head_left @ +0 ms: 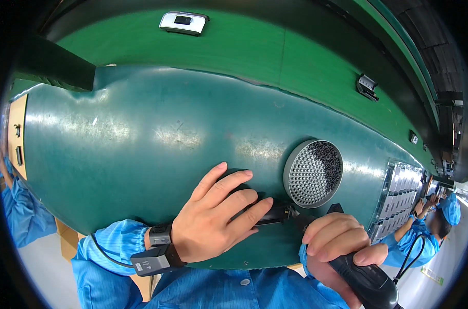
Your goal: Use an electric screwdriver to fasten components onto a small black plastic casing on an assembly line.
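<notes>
My left hand (213,219) lies palm down with its fingers over a long black part (273,214), steadying it on the green mat. Most of that part is hidden under the hand; its right end shows past my fingertips. My right hand (342,242) is wrapped round a black electric screwdriver (370,283) with a cord at its rear. The screwdriver's tip meets the right end of the black part, though the screw itself is too small to make out. Just beyond stands a round grey dish (296,180) with a dimpled bottom and many small dark screws heaped at its right side.
A clear tray (399,190) of silvery parts lies at the right. White-and-black devices (184,23) and a smaller device (367,86) sit on the far green strip. A dark beam (59,67) juts in at far left. Co-workers in blue (414,239) sit at both sides.
</notes>
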The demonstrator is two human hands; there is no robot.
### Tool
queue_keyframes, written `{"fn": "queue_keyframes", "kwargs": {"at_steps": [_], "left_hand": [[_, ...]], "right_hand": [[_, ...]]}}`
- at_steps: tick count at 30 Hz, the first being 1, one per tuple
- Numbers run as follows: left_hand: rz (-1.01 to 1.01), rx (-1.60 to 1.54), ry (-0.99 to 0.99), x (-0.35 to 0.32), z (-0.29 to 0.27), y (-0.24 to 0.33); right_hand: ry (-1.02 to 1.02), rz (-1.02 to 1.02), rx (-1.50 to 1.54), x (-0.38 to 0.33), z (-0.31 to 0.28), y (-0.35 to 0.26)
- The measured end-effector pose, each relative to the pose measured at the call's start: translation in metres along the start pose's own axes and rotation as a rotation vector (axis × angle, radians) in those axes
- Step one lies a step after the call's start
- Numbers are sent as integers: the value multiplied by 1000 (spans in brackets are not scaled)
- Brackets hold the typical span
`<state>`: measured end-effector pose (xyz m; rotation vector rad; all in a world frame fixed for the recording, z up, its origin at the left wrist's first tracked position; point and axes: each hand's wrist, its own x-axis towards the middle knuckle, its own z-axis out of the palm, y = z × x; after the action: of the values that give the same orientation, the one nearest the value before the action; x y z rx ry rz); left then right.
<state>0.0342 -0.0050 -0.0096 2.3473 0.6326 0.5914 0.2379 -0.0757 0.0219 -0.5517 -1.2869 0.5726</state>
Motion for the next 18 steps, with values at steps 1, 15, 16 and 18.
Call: {"fn": "queue_keyframes", "kwargs": {"at_steps": [1, 15, 16, 18], "left_hand": [[1, -1, 3, 0, 0, 0], [3, -2, -4, -6, -4, 1], [1, -1, -3, -7, -4, 1], [-1, -1, -2, -7, -4, 1]], "right_hand": [[-1, -1, 0, 0, 0, -1], [-5, 28, -27, -2, 9, -7], [-3, 29, -25, -3, 10, -6], [17, 24, -25, -5, 12, -5]]}}
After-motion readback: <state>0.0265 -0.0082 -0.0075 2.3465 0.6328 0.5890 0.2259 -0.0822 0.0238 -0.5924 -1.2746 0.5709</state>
